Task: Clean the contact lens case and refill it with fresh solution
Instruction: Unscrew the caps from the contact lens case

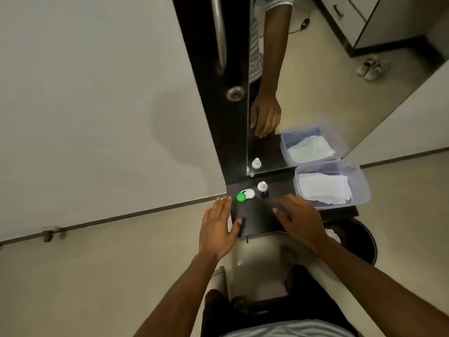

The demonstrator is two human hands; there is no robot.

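- Lens case point(245, 195) lies on the dark worktop point(257, 215), bottle point(262, 188) just beside it.
- Left hand point(218, 227) near the case, grip open, empty.
- Right hand point(300, 218) near the case, fingers spread, holding nothing.

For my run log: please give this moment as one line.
left hand: open, empty | right hand: open, empty | lens case: on shelf, untouched | solution bottle: upright
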